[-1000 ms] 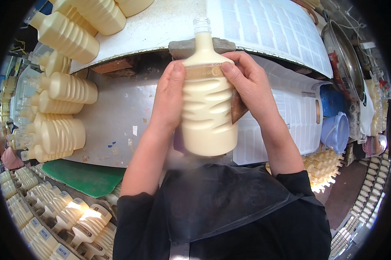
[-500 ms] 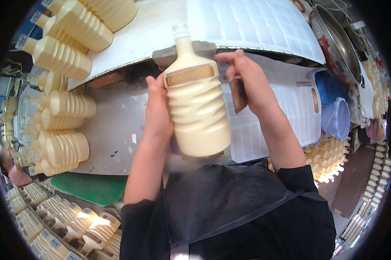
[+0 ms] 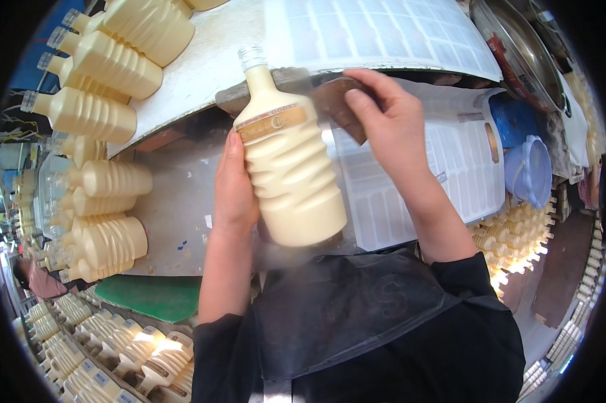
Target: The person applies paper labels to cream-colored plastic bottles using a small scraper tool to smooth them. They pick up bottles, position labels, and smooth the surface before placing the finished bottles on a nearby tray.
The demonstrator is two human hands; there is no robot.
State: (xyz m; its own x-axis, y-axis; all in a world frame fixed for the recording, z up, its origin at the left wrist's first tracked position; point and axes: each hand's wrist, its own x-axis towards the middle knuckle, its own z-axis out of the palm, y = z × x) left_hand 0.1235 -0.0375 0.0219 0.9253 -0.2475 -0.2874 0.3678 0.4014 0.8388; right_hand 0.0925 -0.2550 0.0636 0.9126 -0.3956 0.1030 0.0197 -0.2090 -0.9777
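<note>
A cream-coloured bottle (image 3: 295,185) with wavy ribbed sides and a clear threaded neck lies in front of me, its neck pointing away. It has a gold-brown label band below its shoulder. My left hand (image 3: 235,185) is closed along its left side, the thumb near the label's left end. Right of the bottle's shoulder, my right hand (image 3: 395,124) pinches a flat brown scraper-like piece (image 3: 343,107) between thumb and fingers. That piece is apart from the label, angled toward the bottle. A grey block (image 3: 232,101) sits behind the bottle's neck and shoulder.
Similar cream bottles (image 3: 114,178) stand in rows at the left. Clear label sheets (image 3: 424,181) lie on the right, with another translucent sheet (image 3: 383,33) on the white shelf. A lilac bucket (image 3: 528,171) and a metal basin (image 3: 518,50) are farther right; a green board (image 3: 151,297) is lower left.
My right hand has brought the brown piece up and left, from hanging down to pointing toward the bottle's shoulder. The bottle and left hand appear slightly farther left; the view has shifted too.
</note>
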